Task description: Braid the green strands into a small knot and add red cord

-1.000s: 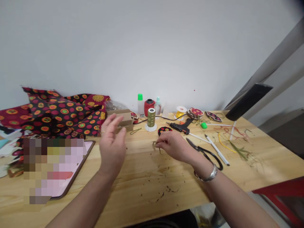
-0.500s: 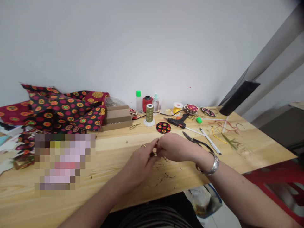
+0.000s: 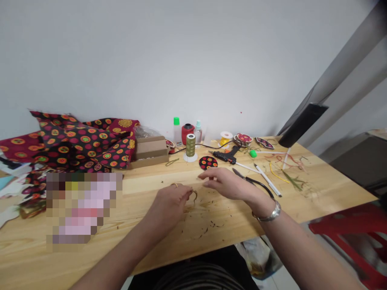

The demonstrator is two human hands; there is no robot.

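Observation:
My left hand [image 3: 169, 201] rests on the wooden table [image 3: 211, 237] with its fingers pinched on a small loop of olive cord [image 3: 194, 195]. A ring shows on one of its fingers. My right hand [image 3: 226, 183] hovers just right of the loop, fingers stretched out and apart, holding nothing; a silver bracelet sits on that wrist. Black-handled scissors [image 3: 254, 183] lie right behind my right hand. A round patterned fabric disc [image 3: 208, 162] and an olive thread spool [image 3: 190, 147] stand beyond both hands. Short thread clippings are scattered on the wood in front of me.
Patterned red-and-black fabric [image 3: 75, 143] is piled at the back left beside a cardboard box [image 3: 151, 151]. A black glue gun [image 3: 226, 156], white pens [image 3: 267, 179], small bottles [image 3: 177, 129], a red spool, yellow ribbon and cord scraps [image 3: 290, 173] lie at the back right. A red stool [image 3: 353, 233] stands at the right.
My left hand came down from mid-air to meet my right hand and took the cord loop. My right hand has let go and drawn slightly right, fingers opening.

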